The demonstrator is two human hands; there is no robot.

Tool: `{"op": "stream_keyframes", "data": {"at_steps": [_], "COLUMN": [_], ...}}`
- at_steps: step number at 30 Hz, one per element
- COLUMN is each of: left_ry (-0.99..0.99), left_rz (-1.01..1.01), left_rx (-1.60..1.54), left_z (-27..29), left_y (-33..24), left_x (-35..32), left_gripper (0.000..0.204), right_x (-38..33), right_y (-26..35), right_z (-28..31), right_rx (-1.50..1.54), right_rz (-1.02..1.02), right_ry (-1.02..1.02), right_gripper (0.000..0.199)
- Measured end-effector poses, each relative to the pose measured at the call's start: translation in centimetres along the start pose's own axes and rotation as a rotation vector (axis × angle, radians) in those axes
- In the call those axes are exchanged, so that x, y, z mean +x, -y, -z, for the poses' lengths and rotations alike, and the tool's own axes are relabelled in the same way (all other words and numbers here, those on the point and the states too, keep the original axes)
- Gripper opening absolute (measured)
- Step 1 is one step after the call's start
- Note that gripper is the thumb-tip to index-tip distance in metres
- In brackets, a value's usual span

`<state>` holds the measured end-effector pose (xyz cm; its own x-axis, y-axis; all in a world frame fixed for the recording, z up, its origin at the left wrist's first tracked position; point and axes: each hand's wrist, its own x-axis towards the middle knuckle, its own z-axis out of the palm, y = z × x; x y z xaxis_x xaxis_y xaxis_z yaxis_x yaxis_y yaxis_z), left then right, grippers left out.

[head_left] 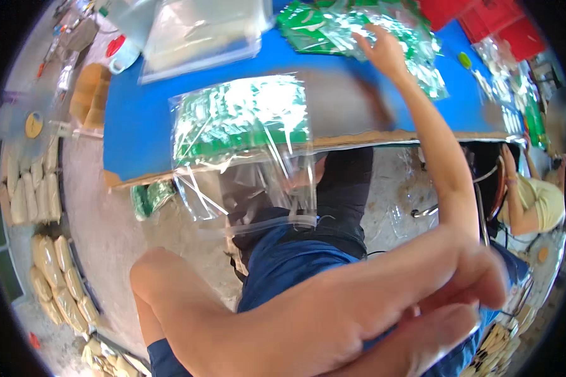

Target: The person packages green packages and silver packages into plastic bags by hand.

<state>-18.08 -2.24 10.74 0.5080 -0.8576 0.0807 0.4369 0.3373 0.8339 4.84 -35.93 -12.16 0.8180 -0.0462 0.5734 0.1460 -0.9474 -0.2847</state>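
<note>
My right hand (387, 50) reaches across the blue table to a pile of shiny green-and-clear plastic packets (324, 28). Its thumb and forefinger are spread at the pile, and nothing shows between them. Bent across my body, my left arm brings my left hand (446, 289) close to the camera at the lower right. Its fingers curl, but blur and closeness hide whether they hold anything. Between my arms and the table, a large clear plastic bag (242, 116) filled with green, glossy packets lies on the near edge. Its transparent end hangs over toward my lap.
A stack of clear plastic bags (201, 38) lies on the blue tabletop (135, 125), near a white mug (124, 56). Red bins (503, 28) stand far right. Wrapped tan bundles (60, 283) are on the left. Another person (534, 201) sits at the right.
</note>
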Motion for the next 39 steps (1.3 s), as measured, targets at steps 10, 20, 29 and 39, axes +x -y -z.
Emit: {"op": "stream_keyframes", "data": {"at_steps": [10, 20, 29, 39], "left_ry": [-0.918, -0.910, -0.845, -0.828], "left_rz": [0.134, 0.291, 0.472, -0.154], "left_rx": [1.978, 1.953, 2.156, 0.767], "left_z": [24.1, 30.0, 35.9, 16.7], "left_y": [9.2, 6.2, 0.3, 16.4], "left_x": [-0.8, -8.3, -14.0, -7.4], "left_gripper": [0.078, 0.079, 0.084, 0.016], "right_x": [1.1, -2.4, -2.0, -16.3], "right_y": [-1.9, 2.9, 14.8, 16.3], "right_z": [-4.8, -0.5, -7.1, 4.2], "right_rx": [-0.326, -0.082, -0.205, 0.672], "right_rz": [-0.201, -0.025, 0.063, 0.197], "right_ry": [0.232, -0.007, 0.360, 0.231], "right_gripper": [0.103, 0.082, 0.107, 0.031]}}
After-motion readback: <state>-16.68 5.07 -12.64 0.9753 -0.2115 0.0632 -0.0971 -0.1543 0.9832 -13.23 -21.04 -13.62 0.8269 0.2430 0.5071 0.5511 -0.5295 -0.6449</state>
